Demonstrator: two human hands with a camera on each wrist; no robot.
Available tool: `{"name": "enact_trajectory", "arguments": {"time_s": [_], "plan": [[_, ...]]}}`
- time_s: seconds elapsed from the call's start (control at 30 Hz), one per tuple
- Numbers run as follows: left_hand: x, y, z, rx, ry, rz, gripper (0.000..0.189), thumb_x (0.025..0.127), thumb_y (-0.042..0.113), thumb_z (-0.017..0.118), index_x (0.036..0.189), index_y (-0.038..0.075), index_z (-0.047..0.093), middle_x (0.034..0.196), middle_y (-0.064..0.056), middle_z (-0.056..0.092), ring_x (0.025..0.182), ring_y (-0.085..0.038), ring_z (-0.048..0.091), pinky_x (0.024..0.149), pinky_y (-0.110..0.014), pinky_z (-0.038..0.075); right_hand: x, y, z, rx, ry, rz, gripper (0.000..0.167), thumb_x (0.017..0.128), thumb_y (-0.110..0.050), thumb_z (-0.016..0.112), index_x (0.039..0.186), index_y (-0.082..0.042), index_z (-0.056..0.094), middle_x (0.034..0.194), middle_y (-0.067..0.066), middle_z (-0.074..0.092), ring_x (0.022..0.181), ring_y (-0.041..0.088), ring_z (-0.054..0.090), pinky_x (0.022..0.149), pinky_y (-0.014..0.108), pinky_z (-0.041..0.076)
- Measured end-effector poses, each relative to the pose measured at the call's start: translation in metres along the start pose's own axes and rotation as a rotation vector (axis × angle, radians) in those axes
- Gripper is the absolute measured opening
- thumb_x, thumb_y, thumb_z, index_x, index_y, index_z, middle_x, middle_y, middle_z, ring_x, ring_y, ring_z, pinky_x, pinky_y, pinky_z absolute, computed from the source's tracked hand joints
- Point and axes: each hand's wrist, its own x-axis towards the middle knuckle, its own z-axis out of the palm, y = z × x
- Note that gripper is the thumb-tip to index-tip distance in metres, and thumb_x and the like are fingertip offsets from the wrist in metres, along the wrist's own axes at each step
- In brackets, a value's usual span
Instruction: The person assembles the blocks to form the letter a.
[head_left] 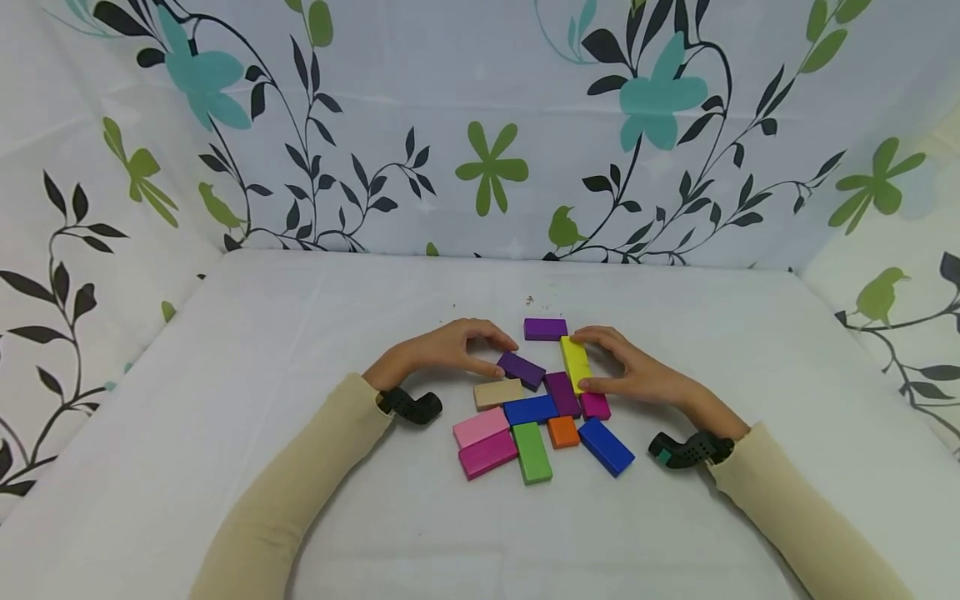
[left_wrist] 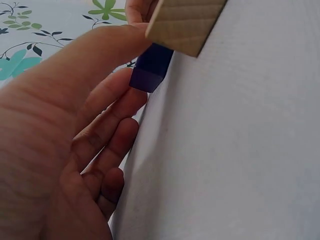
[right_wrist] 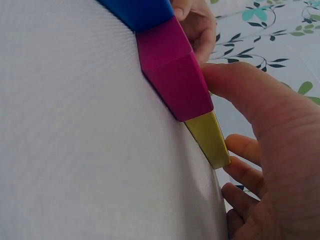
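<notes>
My left hand [head_left: 453, 346] holds a purple block [head_left: 522, 370] between thumb and fingertips, left of the cluster's middle. In the left wrist view, a wood-coloured block [left_wrist: 187, 25] partly covers that purple block [left_wrist: 151, 67]. A yellow block [head_left: 575, 363] lies lengthwise under my right hand [head_left: 637, 371], which grips it with the thumb near its close end and the fingers at its far end. The magenta block [head_left: 596, 406] sits right at the yellow block's near end, just below the right thumb. Between the hands lies a dark plum block [head_left: 562, 393].
Close by lie a blue block [head_left: 530, 409], an orange block [head_left: 563, 432], a green block [head_left: 532, 454], a pink block [head_left: 481, 427] and a deeper pink one [head_left: 488, 454]. Another blue block [head_left: 607, 447] slants at right. Beyond the hands is a purple block [head_left: 545, 329]. White cloth [head_left: 360, 517] covers the table.
</notes>
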Motion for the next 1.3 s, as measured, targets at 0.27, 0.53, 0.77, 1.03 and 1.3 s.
{"name": "enact_trajectory", "arguments": {"time_s": [0.27,0.53,0.77,1.03,1.3], "plan": [[0.0019,-0.0001,0.0013,0.026,0.007,0.005,0.043,0.084,0.015,0.077,0.125,0.009,0.066,0.127,-0.004,0.062,0.122,-0.017,0.051,0.109,-0.038,0.035,0.0009,0.0034,-0.0004,-0.007,0.005,0.008,0.066,0.088,-0.020,0.072,0.145,-0.012,0.040,0.154,0.015,0.027,0.144,0.037,0.018,0.113,0.063,0.014],[0.0032,0.0000,0.0035,0.052,0.040,0.000,0.039,0.084,0.014,0.077,0.121,0.009,0.068,0.121,-0.003,0.064,0.117,-0.016,0.054,0.106,-0.036,0.038,-0.0001,0.0026,0.0000,-0.004,0.006,0.005,0.066,0.088,-0.019,0.072,0.145,-0.011,0.040,0.154,0.016,0.026,0.144,0.038,0.018,0.113,0.064,0.014],[0.0029,0.0001,0.0027,0.066,0.063,-0.008,0.039,0.083,0.016,0.078,0.120,0.009,0.068,0.118,-0.003,0.066,0.113,-0.015,0.057,0.104,-0.035,0.040,0.0001,0.0014,-0.0008,0.000,0.002,0.001,0.066,0.088,-0.019,0.072,0.145,-0.010,0.040,0.154,0.016,0.026,0.144,0.038,0.018,0.113,0.063,0.013],[-0.0016,0.0020,0.0030,0.079,0.083,-0.037,0.040,0.082,0.016,0.078,0.119,0.007,0.067,0.116,-0.004,0.066,0.109,-0.018,0.057,0.100,-0.034,0.042,0.0012,-0.0012,0.0005,0.026,-0.011,0.001,0.067,0.088,-0.019,0.072,0.146,-0.010,0.039,0.154,0.017,0.025,0.144,0.038,0.017,0.113,0.063,0.013],[-0.0038,0.0068,0.0025,0.124,0.105,-0.049,0.038,0.083,0.017,0.078,0.117,0.005,0.066,0.108,-0.005,0.063,0.101,-0.018,0.053,0.092,-0.032,0.044,0.0000,-0.0013,-0.0001,0.008,-0.003,0.009,0.067,0.088,-0.020,0.072,0.146,-0.010,0.039,0.154,0.017,0.026,0.144,0.038,0.018,0.113,0.064,0.014]]}}
